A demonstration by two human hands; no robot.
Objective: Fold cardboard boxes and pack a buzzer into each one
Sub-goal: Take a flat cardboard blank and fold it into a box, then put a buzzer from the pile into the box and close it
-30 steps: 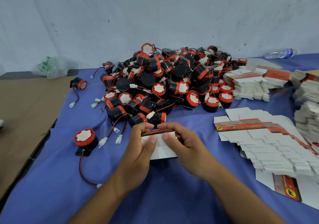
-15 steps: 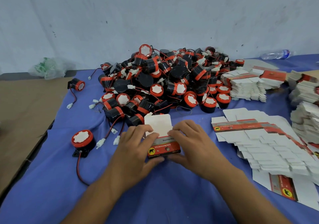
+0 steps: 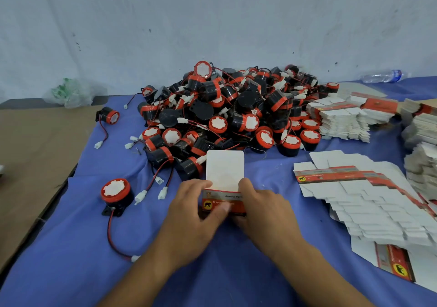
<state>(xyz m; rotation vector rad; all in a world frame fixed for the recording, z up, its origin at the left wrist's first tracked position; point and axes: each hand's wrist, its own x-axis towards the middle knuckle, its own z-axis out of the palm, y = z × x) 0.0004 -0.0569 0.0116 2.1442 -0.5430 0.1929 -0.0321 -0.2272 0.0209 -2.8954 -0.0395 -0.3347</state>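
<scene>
A small cardboard box (image 3: 224,171) sits on the blue cloth at centre, its white flap standing up and its red printed panel facing me. My left hand (image 3: 194,209) grips the box's left side, thumb laid across the red panel. My right hand (image 3: 262,207) holds its right side with fingers curled round the edge. A large heap of black-and-red buzzers (image 3: 236,112) with wires lies just behind the box. One single buzzer (image 3: 115,194) stands to the left of my hands, its red-black wire trailing toward me.
Flat box blanks (image 3: 369,195) fan out on the right, with taller stacks (image 3: 343,119) behind them and at the far right edge. Another lone buzzer (image 3: 108,116) lies at back left. A plastic bottle (image 3: 383,76) and a clear bag (image 3: 71,92) lie by the wall. Brown cardboard (image 3: 30,150) covers the left.
The box was turned over in my hands: its red printed panel now faces me and the white flap has swung up and stands taller. Both hands have kept their hold.
</scene>
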